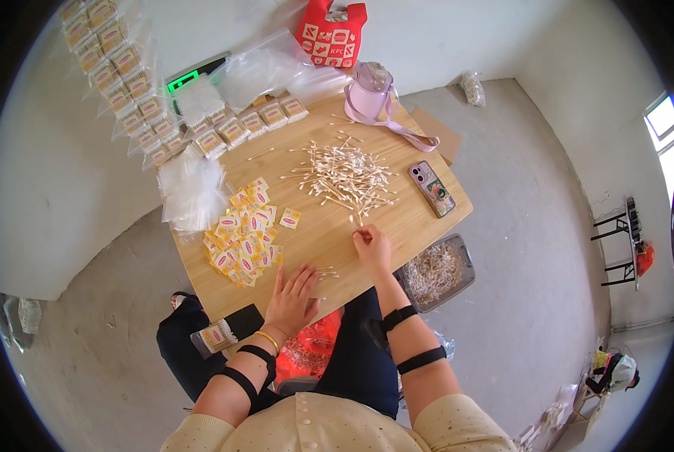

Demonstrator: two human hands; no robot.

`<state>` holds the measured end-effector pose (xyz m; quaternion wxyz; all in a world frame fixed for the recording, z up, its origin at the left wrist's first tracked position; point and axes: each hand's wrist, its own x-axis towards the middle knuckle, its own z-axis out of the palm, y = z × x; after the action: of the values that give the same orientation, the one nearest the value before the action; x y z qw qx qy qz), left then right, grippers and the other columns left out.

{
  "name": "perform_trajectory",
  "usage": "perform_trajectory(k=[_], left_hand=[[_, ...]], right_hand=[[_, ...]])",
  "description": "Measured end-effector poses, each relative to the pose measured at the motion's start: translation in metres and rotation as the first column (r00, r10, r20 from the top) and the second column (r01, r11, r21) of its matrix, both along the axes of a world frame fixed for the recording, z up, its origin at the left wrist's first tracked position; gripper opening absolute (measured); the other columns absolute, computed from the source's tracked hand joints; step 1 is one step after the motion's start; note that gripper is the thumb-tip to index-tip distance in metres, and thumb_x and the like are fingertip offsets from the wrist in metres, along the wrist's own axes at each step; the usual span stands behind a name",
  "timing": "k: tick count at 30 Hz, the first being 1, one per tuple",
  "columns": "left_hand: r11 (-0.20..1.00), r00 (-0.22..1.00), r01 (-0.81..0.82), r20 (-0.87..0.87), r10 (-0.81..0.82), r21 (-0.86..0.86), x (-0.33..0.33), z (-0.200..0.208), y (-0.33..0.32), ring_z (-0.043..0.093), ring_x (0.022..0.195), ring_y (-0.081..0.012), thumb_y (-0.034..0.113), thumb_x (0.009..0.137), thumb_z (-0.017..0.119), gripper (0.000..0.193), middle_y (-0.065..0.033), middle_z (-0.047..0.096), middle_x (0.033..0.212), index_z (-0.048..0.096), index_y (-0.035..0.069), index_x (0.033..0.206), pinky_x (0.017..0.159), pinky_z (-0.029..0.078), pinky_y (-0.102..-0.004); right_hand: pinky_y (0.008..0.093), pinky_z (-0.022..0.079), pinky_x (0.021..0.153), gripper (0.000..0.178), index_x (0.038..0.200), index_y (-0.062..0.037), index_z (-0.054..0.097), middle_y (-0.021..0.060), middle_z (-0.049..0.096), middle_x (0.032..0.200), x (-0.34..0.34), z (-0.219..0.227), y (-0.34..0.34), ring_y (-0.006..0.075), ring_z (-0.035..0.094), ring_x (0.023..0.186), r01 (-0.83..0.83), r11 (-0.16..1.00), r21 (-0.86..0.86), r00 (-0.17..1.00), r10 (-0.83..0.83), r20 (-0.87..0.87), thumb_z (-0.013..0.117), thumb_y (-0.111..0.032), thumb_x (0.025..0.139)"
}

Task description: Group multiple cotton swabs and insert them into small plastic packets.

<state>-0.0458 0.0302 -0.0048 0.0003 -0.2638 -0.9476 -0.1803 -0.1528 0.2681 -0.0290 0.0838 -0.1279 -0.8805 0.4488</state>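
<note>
A loose heap of cotton swabs (348,175) lies in the middle of the wooden table (412,218). At its near edge my right hand (372,247) is closed in a pinch, with swab tips showing just beyond the fingertips. My left hand (291,296) rests flat by the table's near edge, fingers stretched out. Right beside those fingers lies a small group of cotton swabs (327,273). Yellow and white printed cards (245,235) are piled to the left, beyond my left hand.
Packed swab bags (233,132) line the far edge, near clear plastic bags (194,188) and a scale (186,80). A lilac bottle (369,90) and phone (432,188) are at the right. Below the table's right edge sits a grey bin of swabs (436,273).
</note>
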Motion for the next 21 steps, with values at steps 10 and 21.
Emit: perform_trajectory(k=[10,21], left_hand=[[0.999,1.000,-0.018,-0.013,0.018,0.049,0.002,-0.001,-0.003,0.028,0.153,-0.0295,0.035,0.093,0.061,0.068,-0.0132,0.033,0.162,0.040,0.006,0.151,0.127,0.010,-0.0581],[1.000,1.000,-0.006,-0.004,0.006,-0.002,-0.001,-0.001,0.001,0.029,0.154,-0.0256,0.036,0.094,0.059,0.067,-0.0105,0.036,0.162,0.042,0.007,0.153,0.126,0.011,-0.0586]], right_hand=[[0.0460,0.046,0.090,0.020,0.100,-0.0123,0.071,0.0128,0.062,0.102,0.029,0.016,-0.036,0.0366,0.056,0.104,-0.217,0.931,0.292,0.956,0.263,-0.130,0.076,-0.020,0.083],[0.0457,0.046,0.090,0.020,0.096,-0.0117,0.067,0.0108,0.061,0.106,-0.040,0.013,0.005,0.0338,0.057,0.104,0.048,0.921,0.387,0.995,-0.011,-0.096,0.077,-0.018,0.080]])
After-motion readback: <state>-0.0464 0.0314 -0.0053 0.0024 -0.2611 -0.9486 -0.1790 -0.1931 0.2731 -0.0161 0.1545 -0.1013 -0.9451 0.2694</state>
